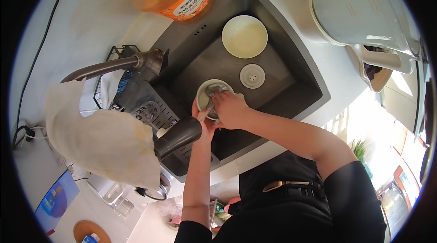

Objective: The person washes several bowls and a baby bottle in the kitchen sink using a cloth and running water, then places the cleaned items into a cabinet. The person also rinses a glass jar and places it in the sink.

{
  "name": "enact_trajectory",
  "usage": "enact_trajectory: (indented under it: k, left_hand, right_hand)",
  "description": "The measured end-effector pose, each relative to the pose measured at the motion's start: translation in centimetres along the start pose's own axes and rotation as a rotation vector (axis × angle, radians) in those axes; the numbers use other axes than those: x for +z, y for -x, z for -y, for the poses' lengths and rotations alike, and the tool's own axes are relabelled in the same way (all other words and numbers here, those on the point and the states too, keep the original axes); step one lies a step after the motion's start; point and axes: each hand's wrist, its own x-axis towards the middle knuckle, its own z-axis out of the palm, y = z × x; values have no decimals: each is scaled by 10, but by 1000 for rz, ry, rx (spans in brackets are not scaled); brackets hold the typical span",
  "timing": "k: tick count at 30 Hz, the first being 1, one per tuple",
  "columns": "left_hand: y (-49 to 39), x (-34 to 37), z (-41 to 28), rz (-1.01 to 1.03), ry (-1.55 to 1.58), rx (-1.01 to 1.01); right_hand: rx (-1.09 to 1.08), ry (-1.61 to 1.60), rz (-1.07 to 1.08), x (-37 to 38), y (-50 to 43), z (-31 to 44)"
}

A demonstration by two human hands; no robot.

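Observation:
A small white bowl (202, 93) is tilted over the sink, with my left hand (206, 127) gripping its near side from below. Inside it, my right hand (234, 110) presses a shiny grey scrubber (216, 88) against the wall. My fingers hide part of the scrubber. A thin stream of water (206, 112) runs from the dark faucet spout (181, 134) beside both hands. A pale edge shows just past my right knuckles; I cannot tell what it belongs to. Farther back in the sink, a larger cream bowl (244, 36) sits upright.
The dark sink (208, 60) has a white drain strainer (252, 76). A beige cloth (102, 140) drapes the faucet's neck. An orange detergent bottle (187, 4) stands behind the sink, a black wire rack (114, 53) at its left. A large translucent container (362, 10) is at the right.

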Motion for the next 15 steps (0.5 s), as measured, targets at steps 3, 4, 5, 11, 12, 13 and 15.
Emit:
enact_trajectory:
  k: [3,4,5,11,12,13,15]
  left_hand:
    - [-4,-6,-7,153,-116,202]
    - [-5,-9,-7,173,-41,185]
    - [-7,-11,-5,134,-41,175]
    - [-16,-28,15,1,232,65]
    - [-17,-35,15,-13,229,51]
    - [-17,-43,14,30,242,56]
    - [-16,-60,5,96,155,-91]
  right_hand:
    - [-38,-24,77,3,-3,2]
    - [-63,-34,138,3,-3,4]
    - [15,-218,154,2,-3,7]
    - [-30,-472,-33,-7,7,15]
    - [-162,-345,-128,-9,7,6]
    - [-275,-194,-141,-11,8,-5]
    - [-530,-131,-315,-17,3,-41]
